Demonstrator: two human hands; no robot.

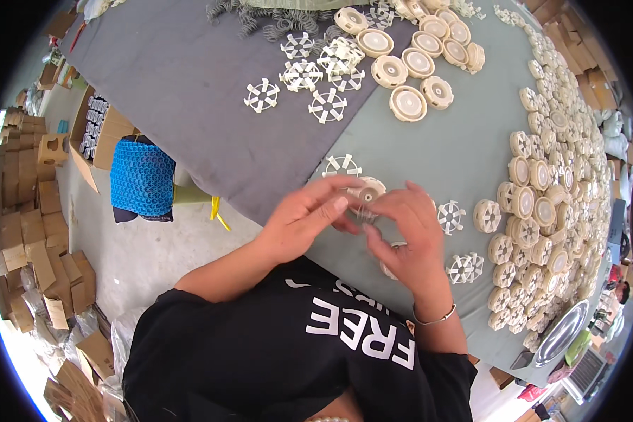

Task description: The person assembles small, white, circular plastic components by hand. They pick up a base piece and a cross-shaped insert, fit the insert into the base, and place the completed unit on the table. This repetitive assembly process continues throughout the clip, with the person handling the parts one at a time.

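Between my two hands, over the table, is a small grey coil spring [363,212], somewhat blurred. My left hand [299,219] pinches it from the left with thumb and fingers. From the other side my right hand [409,231] grips it with bent fingers, its thumb below. Just behind the fingertips lies a round beige cap [371,188], partly covered by them. A white spoked ring [342,166] sits beyond it. To the right of my right hand are another spoked ring [451,216] and a small overlapping group of spoked rings [464,269]. A beige part beneath my right wrist is mostly hidden.
Grey coil springs [288,21] are heaped at the far edge, near a spread of spoked rings [301,74] and beige caps [408,103]. Many assembled beige discs [524,232] cover the right side. A blue-covered stool [142,179] and cardboard boxes [21,246] stand left.
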